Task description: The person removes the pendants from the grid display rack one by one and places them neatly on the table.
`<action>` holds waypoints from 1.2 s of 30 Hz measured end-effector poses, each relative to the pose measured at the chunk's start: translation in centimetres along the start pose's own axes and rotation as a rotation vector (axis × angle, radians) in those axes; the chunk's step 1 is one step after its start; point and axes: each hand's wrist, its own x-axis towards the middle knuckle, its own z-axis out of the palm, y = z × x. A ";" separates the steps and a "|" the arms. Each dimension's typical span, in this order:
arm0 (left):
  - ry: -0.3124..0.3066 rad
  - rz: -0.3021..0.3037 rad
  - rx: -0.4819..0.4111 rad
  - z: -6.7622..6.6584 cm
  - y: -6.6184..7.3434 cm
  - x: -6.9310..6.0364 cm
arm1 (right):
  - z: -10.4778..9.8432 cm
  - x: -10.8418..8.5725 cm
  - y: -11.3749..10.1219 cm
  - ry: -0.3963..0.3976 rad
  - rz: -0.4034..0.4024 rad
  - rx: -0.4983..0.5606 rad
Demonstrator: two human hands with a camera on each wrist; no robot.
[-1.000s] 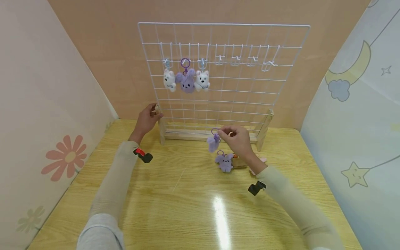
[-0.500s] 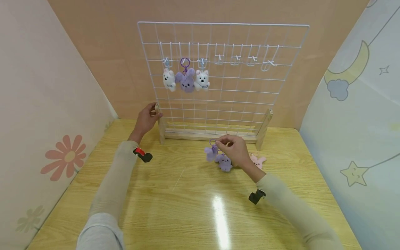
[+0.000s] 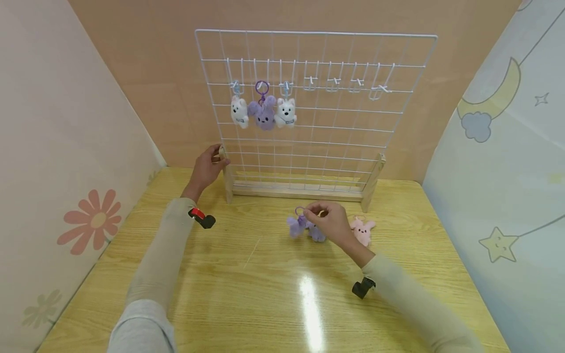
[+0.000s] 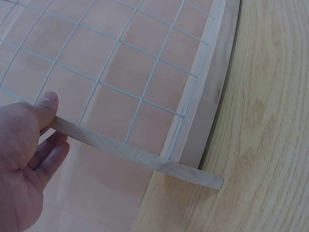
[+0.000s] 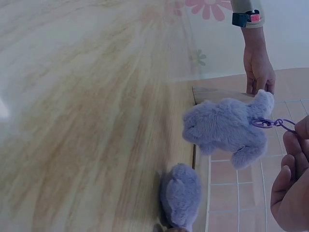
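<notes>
My right hand [image 3: 331, 220] pinches the purple ring of a purple plush bunny keychain [image 3: 295, 227], which hangs just above the table. In the right wrist view the held keychain [image 5: 224, 125] dangles by its ring from my fingertips. A second purple plush bunny keychain [image 3: 316, 234] lies on the table, partly hidden by my right hand. Beside them is a pink plush bunny keychain [image 3: 363, 232]. At the rack's left end, my left hand [image 3: 206, 167] grips the top of the wooden upright [image 4: 111, 145], thumb on one side and fingers on the other.
The white wire grid rack [image 3: 315, 32] stands at the back on a wooden base [image 3: 295, 192]. From its left hooks hang a white plush [image 3: 239, 113], a purple bunny plush [image 3: 264, 115] and another white plush [image 3: 286, 113]. Several bare hooks [image 3: 334, 83] are to their right.
My right hand has come down toward the table with the purple bunny keychain, slightly leftward. The pink bunny keychain is now uncovered. My left hand stays on the upright.
</notes>
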 end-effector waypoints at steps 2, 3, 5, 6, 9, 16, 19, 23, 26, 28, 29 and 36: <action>0.001 0.003 0.003 0.0 -0.1 0.0 | 0.1 -0.2 0.2 -0.007 0.002 0.005; 0.001 0.004 0.004 -0.1 -0.1 0.0 | 0.2 -0.3 0.3 -0.009 0.004 0.006; -0.001 0.006 0.006 -0.1 -0.1 0.0 | 0.3 -0.5 0.5 -0.016 0.006 0.007; -0.001 0.006 0.006 -0.1 -0.1 0.0 | 0.3 -0.6 0.5 -0.021 0.009 0.010; 0.001 0.006 0.007 -0.2 -0.2 0.0 | 0.4 -1.0 0.7 -0.037 0.015 0.003; 0.007 0.013 -0.004 -0.2 -0.3 0.1 | 0.6 -1.0 0.9 -0.048 0.020 -0.024; 0.008 0.014 -0.002 -0.2 -0.2 0.1 | 0.7 -0.7 0.9 -0.055 0.018 -0.036; 0.010 0.007 -0.001 -0.1 -0.1 0.1 | 1.0 -0.2 1.1 -0.055 0.009 -0.044; 0.008 0.005 0.000 -0.1 -0.1 0.1 | 1.1 0.2 1.4 -0.056 0.005 -0.054; 0.007 0.001 0.002 0.0 -0.1 0.2 | 1.2 0.5 1.6 -0.059 0.002 -0.064; 0.005 0.001 0.002 0.0 -0.2 0.1 | 1.2 0.6 1.8 -0.061 0.003 -0.066; 0.005 0.002 0.001 0.1 -0.4 0.2 | 1.1 1.5 2.8 -0.083 0.006 -0.087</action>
